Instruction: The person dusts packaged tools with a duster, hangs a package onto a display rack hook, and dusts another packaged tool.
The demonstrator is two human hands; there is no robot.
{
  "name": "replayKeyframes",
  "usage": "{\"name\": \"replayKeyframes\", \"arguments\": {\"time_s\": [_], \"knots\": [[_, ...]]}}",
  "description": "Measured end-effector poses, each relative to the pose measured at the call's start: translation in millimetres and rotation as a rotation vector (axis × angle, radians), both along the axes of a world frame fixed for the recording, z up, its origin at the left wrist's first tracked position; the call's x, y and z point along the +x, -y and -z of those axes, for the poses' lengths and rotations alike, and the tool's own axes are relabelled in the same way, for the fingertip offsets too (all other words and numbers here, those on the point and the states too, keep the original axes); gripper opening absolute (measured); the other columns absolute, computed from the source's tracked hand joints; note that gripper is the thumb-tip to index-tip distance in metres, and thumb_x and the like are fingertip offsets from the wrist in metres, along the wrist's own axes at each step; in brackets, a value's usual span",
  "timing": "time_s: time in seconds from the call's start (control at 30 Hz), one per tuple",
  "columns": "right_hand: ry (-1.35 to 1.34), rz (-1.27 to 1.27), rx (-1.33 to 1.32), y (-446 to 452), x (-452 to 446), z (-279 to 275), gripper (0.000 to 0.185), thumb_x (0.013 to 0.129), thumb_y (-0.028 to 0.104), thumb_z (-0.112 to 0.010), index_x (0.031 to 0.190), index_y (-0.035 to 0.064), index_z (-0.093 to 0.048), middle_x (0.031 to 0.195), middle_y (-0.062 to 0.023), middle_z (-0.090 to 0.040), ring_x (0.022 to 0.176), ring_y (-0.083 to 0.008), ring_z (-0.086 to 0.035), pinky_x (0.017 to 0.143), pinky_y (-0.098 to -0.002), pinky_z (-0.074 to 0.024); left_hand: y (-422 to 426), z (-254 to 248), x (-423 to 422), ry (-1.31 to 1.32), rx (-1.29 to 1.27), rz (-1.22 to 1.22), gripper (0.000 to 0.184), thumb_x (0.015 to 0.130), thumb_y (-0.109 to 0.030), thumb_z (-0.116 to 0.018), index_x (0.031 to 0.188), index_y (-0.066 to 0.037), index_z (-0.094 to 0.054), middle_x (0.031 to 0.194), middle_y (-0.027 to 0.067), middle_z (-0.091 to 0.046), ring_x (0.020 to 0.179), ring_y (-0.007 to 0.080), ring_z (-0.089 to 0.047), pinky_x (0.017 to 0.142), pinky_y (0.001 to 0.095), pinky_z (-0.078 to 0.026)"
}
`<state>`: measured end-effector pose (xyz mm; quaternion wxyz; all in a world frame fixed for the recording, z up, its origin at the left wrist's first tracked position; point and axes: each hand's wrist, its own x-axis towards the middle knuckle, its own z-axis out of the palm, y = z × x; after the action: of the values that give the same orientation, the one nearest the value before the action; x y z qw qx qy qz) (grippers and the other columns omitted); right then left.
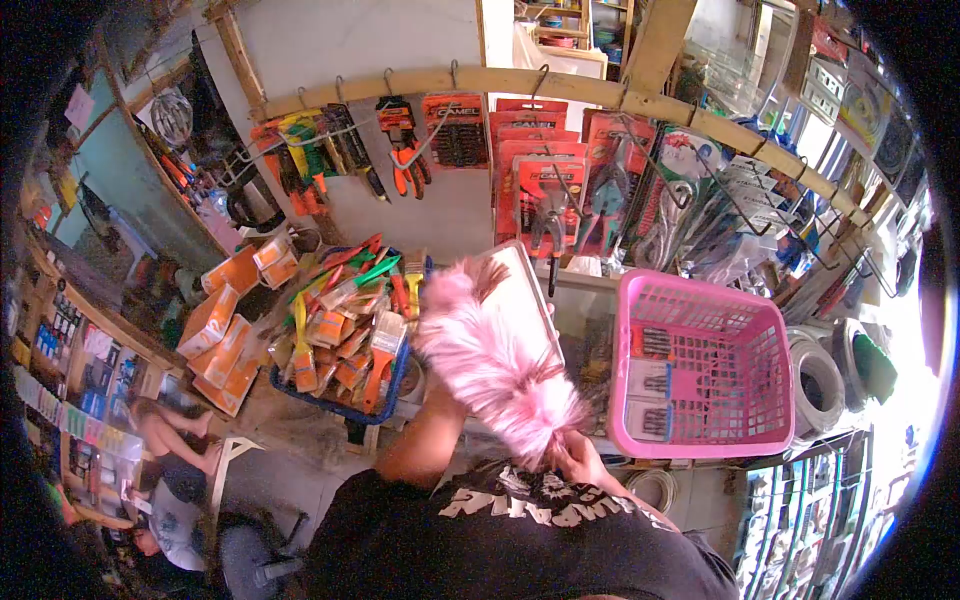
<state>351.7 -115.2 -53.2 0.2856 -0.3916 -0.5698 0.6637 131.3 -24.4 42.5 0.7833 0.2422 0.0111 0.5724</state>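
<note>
A fluffy pink-and-white duster [500, 365] stretches diagonally in front of me. My right hand [582, 462] is closed around its lower end, close to my black shirt. The left forearm reaches up behind the fluff, and only the wrist side of my left hand [445, 398] shows; its fingers are hidden. Behind the duster a pale, shallow tray [530, 300] stands tilted, partly covered. I cannot tell whether my left hand touches it. Left of the duster is a blue basket [398, 375] heaped with paintbrushes [385, 345].
A pink plastic basket [702, 450] with a few carded packs stands to the right. Orange boxes [212, 320] lie at the left. Carded pliers [548, 210] hang from hooks on a wooden rail [500, 82]. Another person [180, 520] is at lower left. Coiled cable [815, 385] sits far right.
</note>
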Motion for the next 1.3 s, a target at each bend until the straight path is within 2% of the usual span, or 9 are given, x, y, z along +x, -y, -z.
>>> {"name": "replayKeyframes", "arguments": {"time_s": [0.13, 0.37, 0.53, 0.6, 0.63, 0.8, 0.9, 0.97, 1.3], "knots": [[0.001, 0.076, 0.022, -2.9, -1.6, 13.4, 0.024, 0.091, 0.022, -0.051, 0.1, 0.0, -0.051, 0.08, -0.0002, -0.053, 0.073, -0.009, -0.047, 0.064, -0.0253, -0.0401, 17.9, -29.8, 8.4, -0.032, 0.086, -0.236, 0.073, 0.086, -0.058, -0.037, 0.133, -0.004, -0.028, 0.128, 0.0144, -0.042, 0.117, 0.0279, -0.043, 0.101, 0.0459, -0.033], [-0.128, 0.162, 0.052, -0.6, -8.5, 7.1, 0.024, 0.092, 0.02, -0.048, 0.101, -0.0014, -0.053, 0.085, -0.0033, -0.057, 0.078, -0.0104, -0.049, 0.07, -0.0273, -0.0417, 10.2, -16.9, 3.5, -0.067, 0.076, -0.152, 0.077, 0.085, -0.062, -0.033, 0.134, -0.003, -0.027, 0.129, 0.0139, -0.042, 0.118, 0.0279, -0.042, 0.101, 0.0457, -0.033], [0.197, 0.021, 0.11, -1.8, -0.5, 14.1, 0.029, 0.092, 0.019, -0.048, 0.111, -0.0032, -0.05, 0.088, -0.004, -0.056, 0.078, -0.0113, -0.049, 0.069, -0.0278, -0.0417, 0.4, -2.1, -5.2, -0.338, 0.071, -0.076, 0.08, 0.084, -0.065, -0.03, 0.134, -0.003, -0.026, 0.13, 0.0135, -0.041, 0.119, 0.028, -0.042, 0.101, 0.0455, -0.034], [0.054, 0.15, 0.061, -1.6, -5.8, 2.8, 0.027, 0.092, 0.018, -0.048, 0.108, -0.0034, -0.051, 0.089, -0.0049, -0.056, 0.078, -0.0121, -0.049, 0.069, -0.0285, -0.0419, 9.6, -21.2, 2.2, 0.01, -0.041, -0.144, 0.081, 0.083, -0.066, -0.032, 0.134, -0.004, -0.026, 0.132, 0.014, -0.04, 0.115, 0.0279, -0.045, 0.099, 0.0451, -0.037], [-0.017, 0.212, 0.034, -0.6, -7.5, -0.9, 0.027, 0.092, 0.018, -0.048, 0.107, -0.0035, -0.052, 0.089, -0.0053, -0.057, 0.078, -0.0125, -0.049, 0.07, -0.0288, -0.0419, 19.6, -41.1, 9.7, -0.118, 0.074, -0.359, 0.079, 0.084, -0.064, -0.034, 0.134, -0.004, -0.027, 0.131, 0.014, -0.04, 0.114, 0.0276, -0.047, 0.098, 0.0452, -0.038], [0.056, 0.01, 0.08, 0.2, -3.9, -10.3, 0.026, 0.092, 0.022, -0.048, 0.098, -0.003, -0.051, 0.078, -0.0034, -0.052, 0.073, -0.0112, -0.046, 0.066, -0.0277, -0.0414, 4.5, -9.6, -5.1, 0.004, 0.074, 0.076, 0.084, 0.081, -0.07, -0.028, 0.134, -0.006, -0.029, 0.132, 0.0142, -0.04, 0.118, 0.0297, -0.043, 0.097, 0.0472, -0.037], [-0.065, 0.11, 0.019, -2.7, -3.4, 3.3, 0.027, 0.092, 0.024, -0.048, 0.094, -0.0021, -0.053, 0.075, -0.0032, -0.051, 0.072, -0.0107, -0.046, 0.065, -0.0278, -0.0413, 14.5, -29.0, 4.1, -0.077, -0.092, -0.307, 0.086, 0.08, -0.072, -0.026, 0.135, -0.004, -0.027, 0.129, 0.0143, -0.042, 0.114, 0.028, -0.047, 0.095, 0.0448, -0.04], [-0.006, -0.009, 0.111, -5.0, -1.6, 15.7, 0.029, 0.092, 0.029, -0.047, 0.091, -0.0004, -0.051, 0.073, -0.0015, -0.049, 0.067, -0.0092, -0.043, 0.06, -0.027, -0.0387, 14.3, -15.1, -4.3, -0.016, 0.082, -0.065, 0.083, 0.082, -0.068, -0.029, 0.135, -0.005, -0.026, 0.129, 0.0153, -0.041, 0.115, 0.0278, -0.046, 0.097, 0.044, -0.038], [0.048, -0.037, 0.128, 5.3, -0.7, -2.4, 0.034, 0.093, 0.033, -0.046, 0.085, -0.0004, -0.05, 0.068, 0.0012, -0.047, 0.062, -0.0077, -0.04, 0.054, -0.0264, -0.0358, 17.6, -7.9, -4.2, -0.038, 0.091, -0.173, 0.069, 0.085, -0.056, -0.038, 0.13, -0.004, -0.033, 0.123, 0.0158, -0.046, 0.111, 0.0291, -0.048, 0.096, 0.047, -0.038]]}}
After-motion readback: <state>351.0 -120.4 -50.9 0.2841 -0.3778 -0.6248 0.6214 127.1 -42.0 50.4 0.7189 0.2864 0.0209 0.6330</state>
